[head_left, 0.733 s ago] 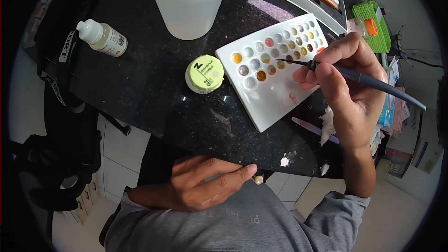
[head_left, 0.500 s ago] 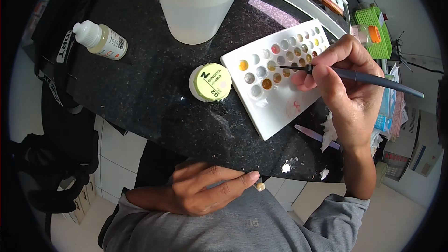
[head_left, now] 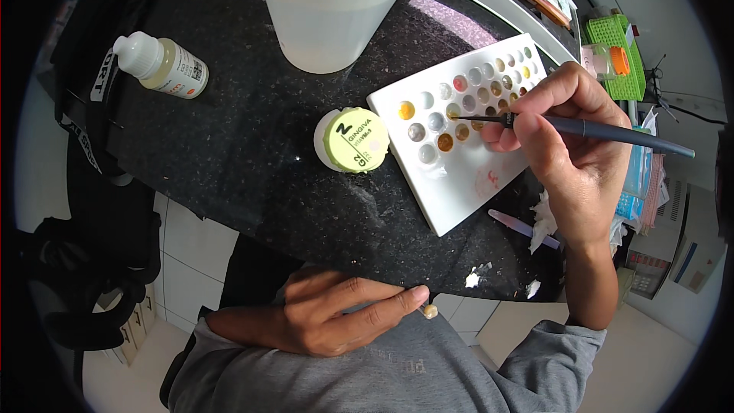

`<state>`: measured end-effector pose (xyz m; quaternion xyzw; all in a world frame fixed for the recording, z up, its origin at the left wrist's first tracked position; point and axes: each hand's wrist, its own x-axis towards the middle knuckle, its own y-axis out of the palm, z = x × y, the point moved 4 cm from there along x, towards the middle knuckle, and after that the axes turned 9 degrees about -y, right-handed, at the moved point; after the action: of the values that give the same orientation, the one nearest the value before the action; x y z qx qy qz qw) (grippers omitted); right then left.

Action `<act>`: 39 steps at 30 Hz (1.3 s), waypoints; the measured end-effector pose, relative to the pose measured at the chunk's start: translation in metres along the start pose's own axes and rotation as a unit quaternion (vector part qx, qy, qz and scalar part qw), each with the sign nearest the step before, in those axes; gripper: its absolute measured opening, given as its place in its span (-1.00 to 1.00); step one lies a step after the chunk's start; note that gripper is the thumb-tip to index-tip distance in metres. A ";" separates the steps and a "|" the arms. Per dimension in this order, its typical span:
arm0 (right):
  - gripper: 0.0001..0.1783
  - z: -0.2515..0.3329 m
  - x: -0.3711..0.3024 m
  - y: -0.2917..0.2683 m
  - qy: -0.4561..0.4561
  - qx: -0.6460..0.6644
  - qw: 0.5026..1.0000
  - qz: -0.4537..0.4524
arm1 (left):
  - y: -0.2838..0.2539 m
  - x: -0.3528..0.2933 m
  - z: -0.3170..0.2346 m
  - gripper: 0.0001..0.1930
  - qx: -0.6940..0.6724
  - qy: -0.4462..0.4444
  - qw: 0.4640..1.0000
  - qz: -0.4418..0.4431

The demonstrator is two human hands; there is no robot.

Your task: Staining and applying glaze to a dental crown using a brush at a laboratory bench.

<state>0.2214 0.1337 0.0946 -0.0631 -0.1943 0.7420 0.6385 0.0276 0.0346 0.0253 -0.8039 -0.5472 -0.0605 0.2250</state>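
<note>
At the far left of the black bench, a white-capped small bottle leans to the left. A large translucent container stands to its right, along the far side. Low at the near edge, the left hand is back-up, wrist level, fingers stretched rightward; its grip is together on a cream tooth-like piece, which juts just past the fingertips. Farther in, a jar with a yellow-green lid sits just beside the white palette, whose wells hold mixed colours. The right hand, raised on an upright forearm, has thumb and fingers clamped on a dark slim brush, its tip pointing left at a yellowish well; I cannot tell whether it touches. A purple spatula lies nearer, below that hand.
</note>
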 end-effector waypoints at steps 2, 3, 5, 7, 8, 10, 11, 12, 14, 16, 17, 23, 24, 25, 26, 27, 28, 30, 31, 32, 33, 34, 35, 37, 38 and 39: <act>-0.84 -0.001 0.000 -0.001 0.000 0.001 1.000 -0.001 | 0.000 0.001 0.000 -0.63 -0.005 -0.004 1.000 0.007; -0.84 -0.001 0.000 0.000 -0.007 0.005 1.000 -0.003 | 0.000 0.001 0.000 -0.63 -0.005 -0.004 1.000 0.006; -0.84 -0.001 0.001 0.001 -0.015 0.008 1.000 -0.005 | 0.000 0.002 0.001 -0.63 -0.006 -0.002 1.000 0.002; -0.84 0.001 0.002 0.001 -0.013 -0.007 1.000 -0.006 | 0.001 0.001 0.002 -0.63 -0.010 0.000 1.000 -0.003; -0.84 0.002 0.001 0.001 -0.014 -0.008 1.000 -0.007 | 0.001 0.000 0.002 -0.63 -0.015 0.002 1.000 -0.008; -0.84 0.002 -0.001 0.002 -0.004 0.007 1.000 -0.028 | 0.001 0.000 0.000 -0.62 -0.013 -0.003 1.000 -0.007; -0.84 0.003 -0.002 0.001 -0.005 0.007 1.000 -0.028 | 0.001 -0.001 -0.001 -0.62 -0.012 -0.008 1.000 -0.004; -0.84 0.004 -0.004 0.000 -0.013 0.014 0.999 -0.036 | 0.000 -0.001 -0.002 -0.62 -0.010 -0.007 1.000 -0.005; -0.81 0.007 -0.009 -0.005 -0.031 0.022 0.999 -0.036 | 0.000 -0.001 -0.004 -0.63 0.003 -0.013 1.000 -0.014; -0.80 0.017 -0.017 -0.006 -0.045 0.025 0.997 -0.056 | 0.002 -0.003 -0.004 -0.64 0.005 -0.011 0.999 -0.037; -0.79 0.023 -0.022 -0.007 -0.057 0.027 0.995 -0.074 | 0.002 -0.003 -0.004 -0.65 0.006 -0.011 0.998 -0.062; -0.70 0.054 -0.080 -0.017 -0.123 -0.079 0.989 -0.021 | 0.006 -0.003 -0.009 -0.69 0.016 -0.021 0.996 -0.083; -0.70 0.055 -0.091 -0.016 -0.140 -0.055 0.989 0.012 | 0.006 -0.003 -0.009 -0.70 0.012 -0.005 0.995 -0.094; -0.71 0.057 -0.099 -0.014 -0.159 -0.035 0.986 0.041 | 0.007 -0.002 -0.007 -0.70 0.014 -0.015 0.996 -0.088; -0.71 0.050 -0.110 -0.006 -0.177 0.003 0.984 0.017 | 0.008 -0.002 -0.007 -0.70 0.012 0.005 0.996 -0.088; -0.71 0.047 -0.120 -0.001 -0.160 -0.005 0.987 0.009 | 0.010 -0.003 -0.007 -0.70 0.012 0.025 0.996 -0.090; -0.72 0.039 -0.130 0.005 -0.171 0.000 0.985 -0.028 | 0.011 -0.003 -0.005 -0.69 0.010 0.033 0.996 -0.081; -0.71 0.026 -0.141 0.022 -0.192 0.003 0.977 -0.091 | 0.014 -0.006 -0.002 -0.69 0.019 0.040 0.995 -0.084; -0.70 0.023 -0.142 0.026 -0.203 0.001 0.972 -0.117 | 0.014 -0.008 -0.001 -0.70 0.023 0.051 0.994 -0.091; -0.73 0.020 -0.143 0.026 -0.217 -0.002 0.972 -0.088 | 0.014 -0.009 -0.003 -0.69 0.036 0.040 0.995 -0.087; -0.73 0.019 -0.145 0.027 -0.219 0.001 0.971 -0.093 | 0.015 -0.010 -0.004 -0.69 0.040 0.042 0.995 -0.083; -0.75 0.018 -0.146 0.029 -0.233 -0.013 0.968 -0.094 | 0.016 -0.011 -0.004 -0.69 0.039 0.042 0.995 -0.087; -0.77 0.018 -0.147 0.031 -0.246 -0.028 0.964 -0.095 | 0.016 -0.012 -0.004 -0.68 0.037 0.043 0.994 -0.092; -0.80 0.019 -0.147 0.030 -0.251 -0.017 0.965 -0.075 | 0.015 -0.014 -0.008 -0.68 0.048 0.042 0.994 -0.088; -0.80 0.018 -0.148 0.031 -0.262 -0.017 0.961 -0.080 | 0.015 -0.014 -0.009 -0.68 0.054 0.041 0.994 -0.086; -0.80 0.017 -0.149 0.032 -0.273 -0.018 0.958 -0.086 | 0.015 -0.014 -0.009 -0.68 0.056 0.041 0.994 -0.085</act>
<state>0.2125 -0.0179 0.0760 0.1478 -0.3791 0.6700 0.6209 0.0370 0.0142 0.0242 -0.7376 -0.6063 -0.0810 0.2861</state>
